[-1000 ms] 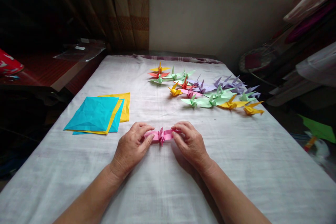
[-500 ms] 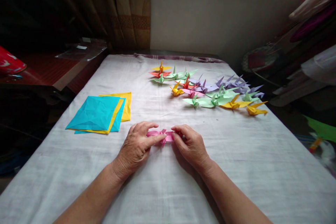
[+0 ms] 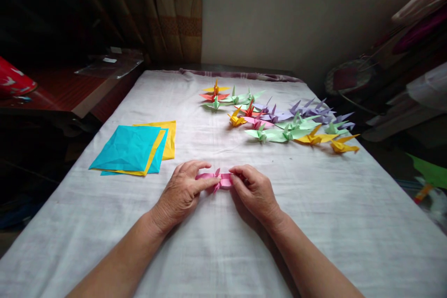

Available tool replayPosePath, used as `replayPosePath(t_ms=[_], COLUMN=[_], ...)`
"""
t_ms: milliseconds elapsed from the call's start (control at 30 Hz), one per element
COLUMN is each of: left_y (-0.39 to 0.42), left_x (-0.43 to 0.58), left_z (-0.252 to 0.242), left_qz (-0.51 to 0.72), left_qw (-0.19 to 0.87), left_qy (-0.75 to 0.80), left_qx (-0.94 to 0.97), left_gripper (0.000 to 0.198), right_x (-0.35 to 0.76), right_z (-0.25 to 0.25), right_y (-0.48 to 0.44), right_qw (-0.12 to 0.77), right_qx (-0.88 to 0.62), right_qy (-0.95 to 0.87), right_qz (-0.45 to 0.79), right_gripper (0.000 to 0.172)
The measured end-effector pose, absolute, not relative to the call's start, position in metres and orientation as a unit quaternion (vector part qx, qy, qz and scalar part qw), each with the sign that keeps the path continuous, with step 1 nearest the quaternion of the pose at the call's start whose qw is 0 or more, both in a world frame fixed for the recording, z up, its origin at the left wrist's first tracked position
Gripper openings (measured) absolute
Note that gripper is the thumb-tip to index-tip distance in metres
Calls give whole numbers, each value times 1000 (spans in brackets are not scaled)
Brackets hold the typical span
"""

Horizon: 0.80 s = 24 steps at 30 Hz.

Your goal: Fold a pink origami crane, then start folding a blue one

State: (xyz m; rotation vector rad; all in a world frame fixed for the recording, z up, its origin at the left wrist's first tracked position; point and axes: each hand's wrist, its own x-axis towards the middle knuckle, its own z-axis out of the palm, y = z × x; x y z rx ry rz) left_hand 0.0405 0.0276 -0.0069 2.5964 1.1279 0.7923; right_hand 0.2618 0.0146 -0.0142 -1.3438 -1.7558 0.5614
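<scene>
Head view: a pink origami crane (image 3: 226, 180) lies between the hands, on or just above the white tablecloth (image 3: 216, 251). The left hand's (image 3: 183, 187) thumb, a second earlier at the left wing, now rests across the body; whether the fingers behind grip cannot be told. The right hand (image 3: 253, 189) pinches the right wing's end between thumb and forefinger, as before. The shift suggests steadying the body during wing shaping. Long axis: left to right, along the wings; narrow points face toward and away from the person, head and tail indistinguishable.
</scene>
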Motion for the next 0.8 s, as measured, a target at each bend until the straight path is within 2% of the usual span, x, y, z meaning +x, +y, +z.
replayPosePath(t_ms=[500, 633, 800], left_y=[27, 27, 25], left_x=[38, 39, 40], left_z=[-1, 6, 10], left_qz=[302, 306, 278], left_qw=[148, 159, 180], left_qy=[395, 398, 441], left_qx=[855, 850, 834], left_gripper=[48, 37, 14], right_x=[265, 267, 265], right_z=[-12, -11, -10], right_y=[14, 14, 15], right_qw=[389, 383, 397], right_qx=[-557, -568, -571], right_qy=[-699, -689, -674], right_qz=[223, 237, 249], right_gripper=[17, 21, 21])
